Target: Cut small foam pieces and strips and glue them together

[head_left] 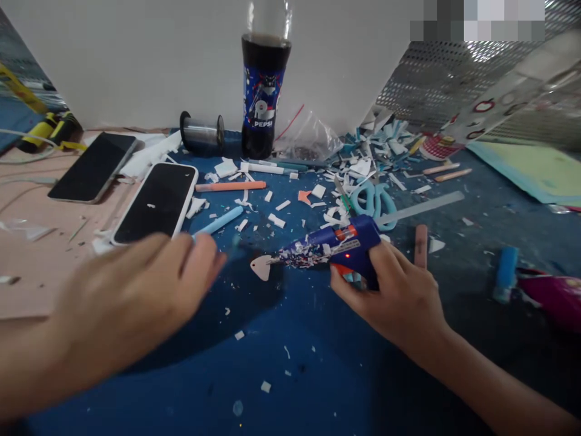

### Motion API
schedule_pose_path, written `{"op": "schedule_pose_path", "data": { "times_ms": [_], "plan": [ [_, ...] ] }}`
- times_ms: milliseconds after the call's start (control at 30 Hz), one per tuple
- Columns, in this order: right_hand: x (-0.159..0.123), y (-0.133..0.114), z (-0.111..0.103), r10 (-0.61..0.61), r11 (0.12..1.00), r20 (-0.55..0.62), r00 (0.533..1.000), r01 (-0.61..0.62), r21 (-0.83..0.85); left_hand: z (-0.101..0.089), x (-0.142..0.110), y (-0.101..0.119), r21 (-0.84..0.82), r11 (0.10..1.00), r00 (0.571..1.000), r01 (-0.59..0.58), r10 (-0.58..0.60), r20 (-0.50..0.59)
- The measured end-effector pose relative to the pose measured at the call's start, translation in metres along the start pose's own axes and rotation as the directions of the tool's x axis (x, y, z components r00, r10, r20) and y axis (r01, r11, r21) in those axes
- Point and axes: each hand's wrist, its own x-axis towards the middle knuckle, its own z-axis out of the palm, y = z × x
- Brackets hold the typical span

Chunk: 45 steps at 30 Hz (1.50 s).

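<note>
My right hand (399, 297) is wrapped round a blue hot glue gun (358, 236), which has a lit red light and a glue stick (422, 209) out of its back. Scraps of paper cling to the gun's front. Its nozzle meets a small white rounded-triangle piece (261, 267) with a dark dot. To the left, my left hand (149, 290) is closed and blurred, its fingers curled. A faint teal smear shows by its fingertips; what it holds I cannot make out. Just beyond this hand lies a light blue marker (220, 220).
Two phones (157, 203) lie at left. A Pepsi bottle (265, 91) and a wire spool (202, 134) stand behind. Light blue scissors (374, 198) lie among paper scraps (361, 166). An orange marker (231, 186) is mid-table; a blue stick-like piece (505, 272) sits at right.
</note>
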Motion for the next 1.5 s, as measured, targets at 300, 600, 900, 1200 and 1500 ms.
{"op": "schedule_pose_path", "data": {
  "times_ms": [300, 600, 900, 1200, 1500],
  "plan": [
    [0.003, -0.003, 0.001, -0.055, 0.997, -0.034, 0.998, 0.053, -0.063, 0.009, -0.011, 0.025, -0.467, 0.748, 0.881, -0.472, 0.38, -0.281],
    [0.001, 0.002, 0.002, -0.058, 0.996, -0.013, 0.998, 0.057, -0.07, 0.012, -0.014, 0.022, -0.496, 0.755, 0.901, -0.429, 0.397, -0.177],
    [0.001, 0.0, 0.001, -0.046, 0.995, -0.019, 0.999, 0.045, -0.084, 0.018, -0.012, 0.023, -0.491, 0.81, 0.947, -0.321, 0.255, -0.197],
    [-0.003, 0.0, 0.0, -0.038, 0.998, 0.025, 0.999, 0.039, -0.052, 0.018, -0.015, 0.025, -0.482, 0.811, 0.942, -0.333, 0.271, -0.196],
    [-0.002, 0.0, -0.002, -0.013, 0.999, 0.041, 0.999, 0.014, -0.032, 0.018, -0.016, 0.025, -0.475, 0.818, 0.946, -0.325, 0.271, -0.18]
  ]
}}
